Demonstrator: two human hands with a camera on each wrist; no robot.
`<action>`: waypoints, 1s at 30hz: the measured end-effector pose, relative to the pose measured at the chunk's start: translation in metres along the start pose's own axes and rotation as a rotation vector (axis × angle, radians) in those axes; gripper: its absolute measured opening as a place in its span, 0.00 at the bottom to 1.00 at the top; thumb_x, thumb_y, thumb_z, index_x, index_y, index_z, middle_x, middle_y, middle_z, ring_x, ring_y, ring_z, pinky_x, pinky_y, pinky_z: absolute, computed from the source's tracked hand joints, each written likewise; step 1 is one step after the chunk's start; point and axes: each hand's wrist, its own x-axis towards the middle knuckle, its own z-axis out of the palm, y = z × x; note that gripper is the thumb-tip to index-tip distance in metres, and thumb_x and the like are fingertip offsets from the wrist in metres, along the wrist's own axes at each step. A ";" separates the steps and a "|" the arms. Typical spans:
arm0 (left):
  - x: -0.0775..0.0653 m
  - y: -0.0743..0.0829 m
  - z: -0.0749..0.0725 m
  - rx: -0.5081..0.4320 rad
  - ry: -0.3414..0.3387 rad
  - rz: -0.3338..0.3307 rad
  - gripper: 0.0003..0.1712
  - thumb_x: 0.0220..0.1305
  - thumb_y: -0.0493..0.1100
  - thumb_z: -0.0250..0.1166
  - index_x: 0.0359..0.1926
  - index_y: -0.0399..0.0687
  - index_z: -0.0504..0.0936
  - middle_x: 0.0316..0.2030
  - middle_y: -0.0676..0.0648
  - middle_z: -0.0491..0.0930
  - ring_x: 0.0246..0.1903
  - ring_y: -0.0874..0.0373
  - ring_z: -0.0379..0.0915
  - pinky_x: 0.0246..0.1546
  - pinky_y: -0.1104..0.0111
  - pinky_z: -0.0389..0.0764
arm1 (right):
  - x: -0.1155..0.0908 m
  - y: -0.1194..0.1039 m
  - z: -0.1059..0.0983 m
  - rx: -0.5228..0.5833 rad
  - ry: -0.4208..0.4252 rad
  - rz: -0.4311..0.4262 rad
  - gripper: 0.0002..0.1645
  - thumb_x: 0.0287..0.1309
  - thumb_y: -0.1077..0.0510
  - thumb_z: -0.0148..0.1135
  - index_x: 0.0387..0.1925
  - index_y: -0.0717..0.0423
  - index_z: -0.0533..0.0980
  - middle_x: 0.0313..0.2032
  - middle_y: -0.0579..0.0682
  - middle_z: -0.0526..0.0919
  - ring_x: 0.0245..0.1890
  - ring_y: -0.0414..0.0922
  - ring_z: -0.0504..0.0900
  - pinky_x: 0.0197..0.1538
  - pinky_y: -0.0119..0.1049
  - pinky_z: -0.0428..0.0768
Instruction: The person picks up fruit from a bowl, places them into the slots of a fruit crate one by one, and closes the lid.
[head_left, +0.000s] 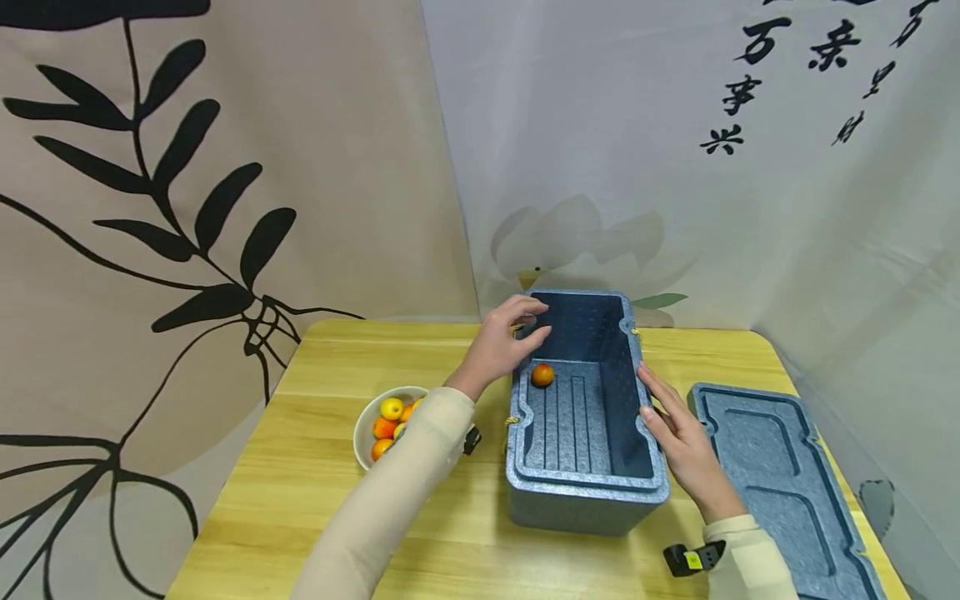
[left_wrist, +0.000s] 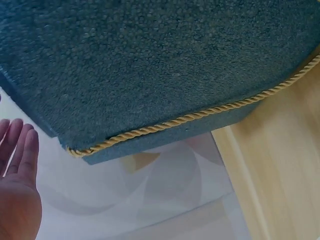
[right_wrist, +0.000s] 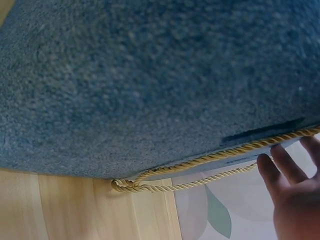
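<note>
A blue-grey foam box (head_left: 585, 492) stands uncovered on the table, its ribbed floor visible. Inside, near the left wall, lies a round orange-red fruit (head_left: 542, 375). My left hand (head_left: 506, 337) hovers over the box's left rim, thumb and fingers apart, with nothing between them. In the left wrist view, the fingers of that hand (left_wrist: 20, 185) show beside the box corner, close to a yellow twisted rope (left_wrist: 200, 114). My right hand (head_left: 678, 442) rests along the right rim with its fingers extended. From the right wrist, its fingers overlap another yellow rope (right_wrist: 210, 157) on the box side.
A white bowl (head_left: 362, 429) with several yellow and orange fruits stands left of the box, partly behind my left sleeve. The foam lid (head_left: 772, 467) lies flat at the right. A printed curtain (head_left: 360, 167) hangs behind the wooden table (head_left: 300, 467).
</note>
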 end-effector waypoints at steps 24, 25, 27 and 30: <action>-0.082 0.025 -0.066 0.010 0.276 -0.098 0.19 0.60 0.27 0.67 0.53 0.28 0.78 0.52 0.33 0.76 0.52 0.40 0.74 0.56 0.50 0.75 | 0.003 -0.020 0.004 -0.015 0.011 0.027 0.31 0.73 0.66 0.49 0.74 0.58 0.59 0.73 0.55 0.58 0.69 0.35 0.57 0.59 0.19 0.64; -0.086 0.024 -0.067 0.001 0.284 -0.108 0.19 0.60 0.26 0.67 0.53 0.28 0.79 0.52 0.33 0.76 0.52 0.40 0.74 0.56 0.49 0.75 | 0.003 -0.025 0.004 -0.011 0.011 0.024 0.30 0.73 0.67 0.48 0.73 0.60 0.59 0.72 0.57 0.58 0.69 0.34 0.57 0.59 0.20 0.64; -0.093 0.019 -0.069 -0.032 0.301 -0.118 0.18 0.60 0.26 0.67 0.52 0.28 0.79 0.51 0.32 0.75 0.53 0.39 0.73 0.56 0.48 0.75 | 0.003 -0.030 0.004 0.003 0.013 0.018 0.29 0.72 0.67 0.48 0.72 0.63 0.59 0.72 0.60 0.58 0.68 0.33 0.57 0.59 0.20 0.65; -0.106 -0.001 -0.070 -0.068 0.322 -0.130 0.18 0.59 0.25 0.67 0.51 0.28 0.79 0.51 0.32 0.76 0.53 0.38 0.72 0.56 0.48 0.75 | 0.002 -0.024 0.003 -0.001 0.016 0.034 0.30 0.73 0.67 0.48 0.73 0.60 0.59 0.72 0.57 0.58 0.68 0.32 0.57 0.59 0.19 0.64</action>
